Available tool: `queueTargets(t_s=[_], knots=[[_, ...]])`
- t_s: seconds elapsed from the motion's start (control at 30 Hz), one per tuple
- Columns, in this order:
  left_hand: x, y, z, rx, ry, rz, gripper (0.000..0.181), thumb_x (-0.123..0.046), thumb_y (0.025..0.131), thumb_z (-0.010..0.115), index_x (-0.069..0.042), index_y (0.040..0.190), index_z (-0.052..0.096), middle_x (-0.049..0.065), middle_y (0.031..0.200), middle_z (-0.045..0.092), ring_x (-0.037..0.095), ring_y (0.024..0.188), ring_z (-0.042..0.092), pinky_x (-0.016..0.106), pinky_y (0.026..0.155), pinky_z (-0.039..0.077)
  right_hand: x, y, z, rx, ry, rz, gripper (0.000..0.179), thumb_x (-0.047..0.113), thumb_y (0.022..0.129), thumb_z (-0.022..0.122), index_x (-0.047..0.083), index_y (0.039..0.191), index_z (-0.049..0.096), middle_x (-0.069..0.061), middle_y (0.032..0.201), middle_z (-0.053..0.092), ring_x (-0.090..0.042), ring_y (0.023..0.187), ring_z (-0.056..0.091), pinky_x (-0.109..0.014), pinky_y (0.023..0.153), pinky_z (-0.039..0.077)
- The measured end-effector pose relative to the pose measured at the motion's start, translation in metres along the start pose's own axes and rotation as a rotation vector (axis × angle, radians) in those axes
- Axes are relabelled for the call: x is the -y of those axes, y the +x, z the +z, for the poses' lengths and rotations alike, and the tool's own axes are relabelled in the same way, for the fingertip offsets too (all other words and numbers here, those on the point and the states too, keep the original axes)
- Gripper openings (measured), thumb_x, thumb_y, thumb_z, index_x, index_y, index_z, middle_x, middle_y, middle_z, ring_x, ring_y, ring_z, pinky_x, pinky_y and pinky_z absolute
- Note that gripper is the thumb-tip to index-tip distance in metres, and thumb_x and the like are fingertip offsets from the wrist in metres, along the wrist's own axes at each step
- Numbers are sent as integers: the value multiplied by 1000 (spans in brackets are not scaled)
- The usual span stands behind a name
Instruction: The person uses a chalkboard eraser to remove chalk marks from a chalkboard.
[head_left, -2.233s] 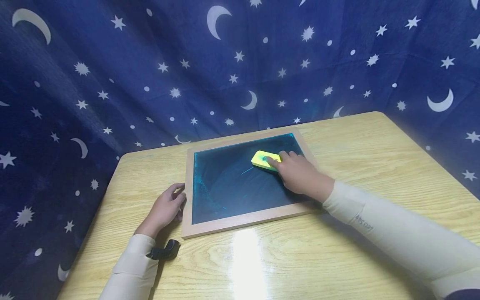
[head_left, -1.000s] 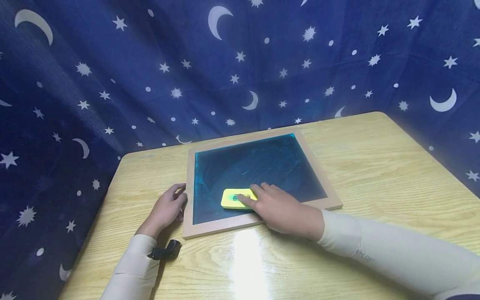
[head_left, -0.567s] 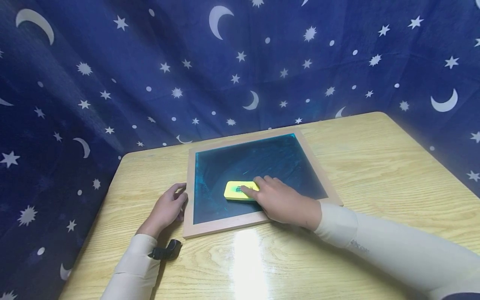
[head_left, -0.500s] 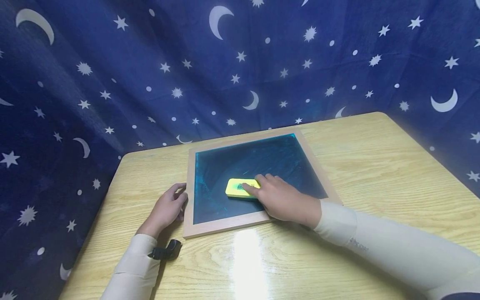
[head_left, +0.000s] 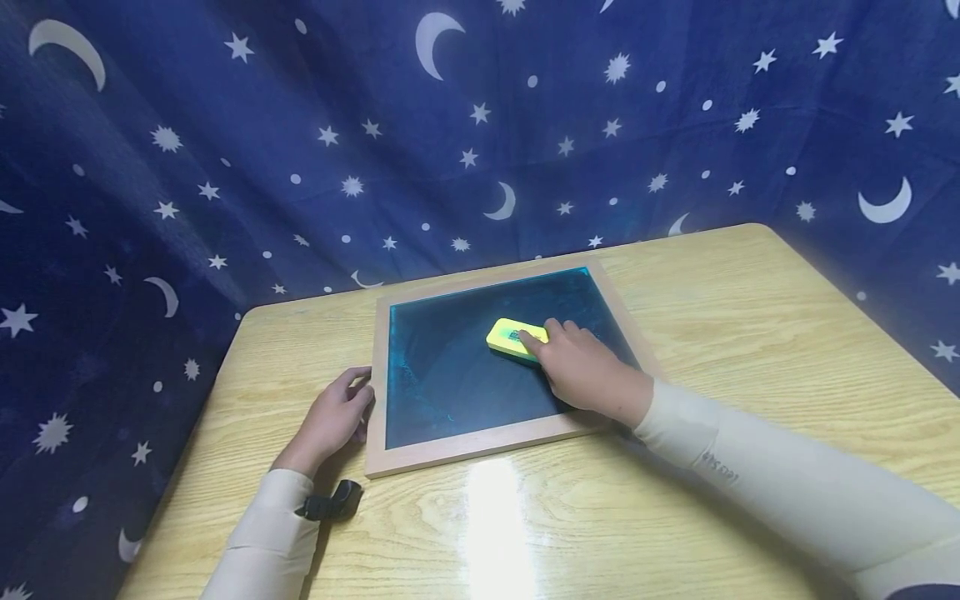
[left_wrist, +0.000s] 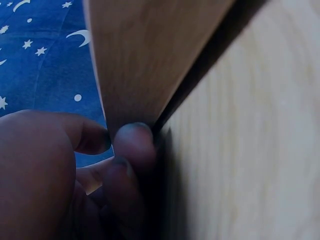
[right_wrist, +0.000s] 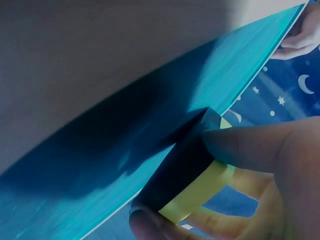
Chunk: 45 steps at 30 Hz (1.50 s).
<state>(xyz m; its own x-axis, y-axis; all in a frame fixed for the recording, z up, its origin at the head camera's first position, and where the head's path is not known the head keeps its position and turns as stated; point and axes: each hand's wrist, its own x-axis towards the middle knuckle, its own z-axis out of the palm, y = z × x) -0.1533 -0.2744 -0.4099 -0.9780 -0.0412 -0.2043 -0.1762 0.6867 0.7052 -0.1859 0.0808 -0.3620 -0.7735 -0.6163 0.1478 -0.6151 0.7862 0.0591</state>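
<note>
My right hand (head_left: 588, 371) grips a yellow board eraser (head_left: 510, 333) with dark print on top. The eraser is over the right-centre part of a dark chalkboard (head_left: 450, 383) in a light wooden frame (head_left: 442, 455). In the right wrist view, thumb and fingers pinch the sides of the eraser (right_wrist: 195, 195), and its dark pad (right_wrist: 182, 162) shows, angled at the teal-smeared board. My left hand (head_left: 330, 421) rests at the frame's left side. The left wrist view shows bent fingertips (left_wrist: 136, 142) against the frame's side face (left_wrist: 135, 65).
The board lies on a pale wood-grain table (head_left: 765, 333). A dark blue curtain (head_left: 495, 125) with white moons and stars hangs behind and to the left. A black wrist strap (head_left: 332, 502) is on the left sleeve. Teal chalk smears (head_left: 420, 392) show on the board's left.
Over the last second my right hand has moved the eraser up and right from the board's lower middle. A short chalk line near the centre no longer shows. My left hand stays put.
</note>
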Motion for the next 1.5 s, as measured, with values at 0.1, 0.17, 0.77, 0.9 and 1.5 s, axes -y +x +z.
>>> queueTargets(t_s=[0.1,0.17,0.77,0.9,1.5], knots=[[0,0,0,-1,2,-7,51,-26,105,39,-8,153,36,31,139,54,18,54,60,33,55,56,-6,0,0,18,-3,42,52,9,91,67,7,141,56,-26,105,62,-34,78,59,-46,71,58],[0,0,0,-1,2,-9,51,-26,105,39,-8,153,36,31,140,53,18,54,60,33,55,56,-10,-1,0,17,-9,56,52,9,91,67,7,141,56,-26,104,62,-34,78,59,-46,70,58],[0,-1,-2,-2,3,-5,51,-25,105,39,-6,153,35,32,144,49,18,55,61,33,56,56,-38,-12,-2,-10,1,118,51,4,86,66,4,136,59,-28,97,60,-33,71,55,-49,64,57],[0,-1,-2,-1,0,1,51,-25,105,39,-6,153,35,32,143,50,18,55,61,33,56,55,-37,-13,-3,-19,-15,107,51,3,85,66,4,136,60,-29,97,61,-33,70,55,-49,63,56],[-1,-1,0,1,-1,1,52,-26,106,39,-7,154,34,32,140,52,18,55,61,33,56,56,-14,-14,-1,-23,-44,38,52,8,87,69,8,138,59,-24,100,62,-33,76,57,-46,68,55]])
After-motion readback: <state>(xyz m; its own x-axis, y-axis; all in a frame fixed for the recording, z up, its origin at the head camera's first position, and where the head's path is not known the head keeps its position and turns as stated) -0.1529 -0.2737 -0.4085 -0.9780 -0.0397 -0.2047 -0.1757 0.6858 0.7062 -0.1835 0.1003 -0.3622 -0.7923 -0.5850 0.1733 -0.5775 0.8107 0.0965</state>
